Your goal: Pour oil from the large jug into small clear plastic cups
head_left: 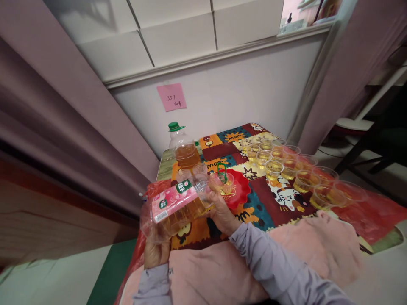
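Observation:
I hold a clear plastic bottle (173, 205) with a pink label tipped on its side, its mouth toward a small clear cup (226, 183). Amber liquid lies in the bottle. My left hand (155, 250) grips the bottle's base from below. My right hand (221, 214) is wrapped round the bottle near its neck. The cup sits on a red scalloped plate (241, 190) and has a little amber liquid in it. A green loop hangs at the bottle's mouth.
A second bottle (184, 148) with a green cap stands upright at the back. Two empty cups (199, 170) stand beside it. Several filled cups (295, 169) line the right of the colourful tablecloth (273, 203). A pink cloth (318, 245) covers the near edge.

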{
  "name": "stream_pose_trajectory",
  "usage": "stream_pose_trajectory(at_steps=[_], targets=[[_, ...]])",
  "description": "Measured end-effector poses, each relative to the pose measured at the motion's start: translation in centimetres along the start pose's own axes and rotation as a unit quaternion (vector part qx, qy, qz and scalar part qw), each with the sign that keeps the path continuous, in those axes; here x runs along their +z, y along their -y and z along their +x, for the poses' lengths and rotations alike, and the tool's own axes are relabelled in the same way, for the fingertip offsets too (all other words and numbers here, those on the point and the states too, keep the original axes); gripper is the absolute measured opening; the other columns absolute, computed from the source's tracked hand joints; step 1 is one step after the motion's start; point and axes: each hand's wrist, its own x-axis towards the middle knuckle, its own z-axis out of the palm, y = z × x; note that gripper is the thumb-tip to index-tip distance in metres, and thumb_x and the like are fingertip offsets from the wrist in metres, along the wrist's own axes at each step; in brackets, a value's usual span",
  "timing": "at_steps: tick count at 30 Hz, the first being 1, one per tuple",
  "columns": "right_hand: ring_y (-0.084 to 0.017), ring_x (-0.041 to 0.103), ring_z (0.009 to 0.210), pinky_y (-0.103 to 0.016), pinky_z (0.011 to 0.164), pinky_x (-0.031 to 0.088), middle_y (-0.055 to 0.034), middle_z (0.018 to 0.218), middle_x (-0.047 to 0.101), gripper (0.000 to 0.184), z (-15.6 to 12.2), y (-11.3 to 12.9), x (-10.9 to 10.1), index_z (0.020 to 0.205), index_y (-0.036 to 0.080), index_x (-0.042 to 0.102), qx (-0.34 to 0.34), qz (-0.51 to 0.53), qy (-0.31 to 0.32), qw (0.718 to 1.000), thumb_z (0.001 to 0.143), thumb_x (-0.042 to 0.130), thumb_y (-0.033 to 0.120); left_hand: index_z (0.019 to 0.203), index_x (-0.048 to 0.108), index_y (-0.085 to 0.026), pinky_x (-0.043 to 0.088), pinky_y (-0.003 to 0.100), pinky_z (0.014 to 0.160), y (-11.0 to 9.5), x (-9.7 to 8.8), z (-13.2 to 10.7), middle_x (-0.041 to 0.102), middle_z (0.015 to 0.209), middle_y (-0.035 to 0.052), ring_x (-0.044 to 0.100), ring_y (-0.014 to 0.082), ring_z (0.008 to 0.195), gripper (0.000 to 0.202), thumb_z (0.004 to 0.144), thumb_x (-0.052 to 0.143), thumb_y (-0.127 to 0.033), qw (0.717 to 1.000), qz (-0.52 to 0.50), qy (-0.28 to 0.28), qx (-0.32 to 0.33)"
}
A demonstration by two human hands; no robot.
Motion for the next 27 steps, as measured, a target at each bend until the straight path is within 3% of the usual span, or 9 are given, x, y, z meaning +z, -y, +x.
stream_pose_trajectory(at_steps=[8, 14, 27], targets=[[-0.023, 0.078, 0.096, -0.037, 0.069, 0.071, -0.0037, 0.122, 0.078, 0.08, 0.02, -0.08, -0.04, 0.144, 0.035, 0.052, -0.005, 0.005, 0.002, 1.0, 0.08, 0.084, 0.071, 0.152, 0.06, -0.037, 0.067, 0.046, 0.1, 0.38, -0.74, 0.19, 0.05, 0.171, 0.0068, 0.041, 0.0438, 0.159, 0.089, 0.072, 0.096, -0.048, 0.999, 0.018, 0.014, 0.024], [-0.024, 0.079, 0.097, -0.04, 0.071, 0.071, -0.0041, 0.121, 0.078, 0.079, -0.07, 0.06, 0.11, 0.143, 0.034, 0.052, -0.004, -0.001, 0.013, 1.0, 0.081, 0.083, 0.072, 0.148, 0.062, -0.04, 0.067, 0.052, 0.101, 0.41, -0.74, 0.15, 0.052, 0.169, 0.003, 0.046, 0.0426, 0.156, 0.079, 0.076, 0.094, -0.049, 1.0, 0.014, 0.01, 0.014], [-0.025, 0.077, 0.105, -0.038, 0.07, 0.071, -0.0057, 0.125, 0.077, 0.08, -0.09, 0.09, 0.05, 0.144, 0.033, 0.053, -0.004, 0.0, 0.008, 1.0, 0.081, 0.083, 0.071, 0.152, 0.059, -0.043, 0.066, 0.053, 0.103, 0.11, -0.02, -0.11, 0.051, 0.17, 0.0014, 0.035, 0.0446, 0.161, 0.081, 0.078, 0.092, -0.049, 0.999, 0.016, 0.019, 0.029]])
